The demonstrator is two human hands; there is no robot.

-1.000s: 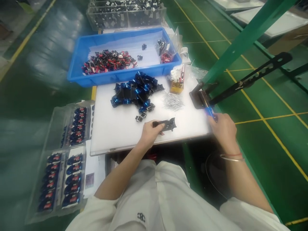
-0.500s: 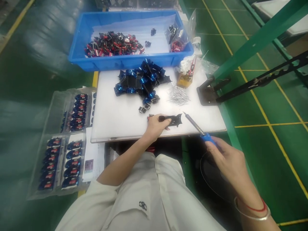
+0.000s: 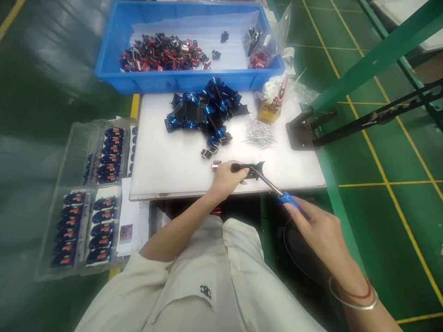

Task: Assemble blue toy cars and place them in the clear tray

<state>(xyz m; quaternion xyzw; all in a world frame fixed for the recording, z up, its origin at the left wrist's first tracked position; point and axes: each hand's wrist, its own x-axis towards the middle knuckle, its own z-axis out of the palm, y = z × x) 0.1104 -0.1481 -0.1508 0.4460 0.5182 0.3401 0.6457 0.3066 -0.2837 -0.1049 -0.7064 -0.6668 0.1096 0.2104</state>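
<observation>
My left hand [image 3: 226, 180] is closed on a black plastic toy car chassis [image 3: 256, 174], holding it down near the front edge of the white tabletop [image 3: 173, 170]. A small red and silver part [image 3: 216, 165] shows just left of the fingers. In my right hand [image 3: 316, 226] is a soldering iron [image 3: 287, 199], gripped by its blue handle. Its metal tip meets the chassis, or lies just over it, beside my left thumb. Behind the hands lie a heap of blue and black chassis [image 3: 194, 113] and a pile of thin metal pins [image 3: 259, 133].
A blue bin [image 3: 190, 83] of red and black parts stands at the back. Right of the heap is a small yellow box [image 3: 269, 113] with tools. A black metal bracket [image 3: 301, 136] sits at the right edge. Clear trays [image 3: 81, 184] of blue pieces lie at left.
My right hand has moved left, bringing the soldering iron's tip from the open tabletop to the chassis. My left hand keeps its hold. The whole view has shifted slightly.
</observation>
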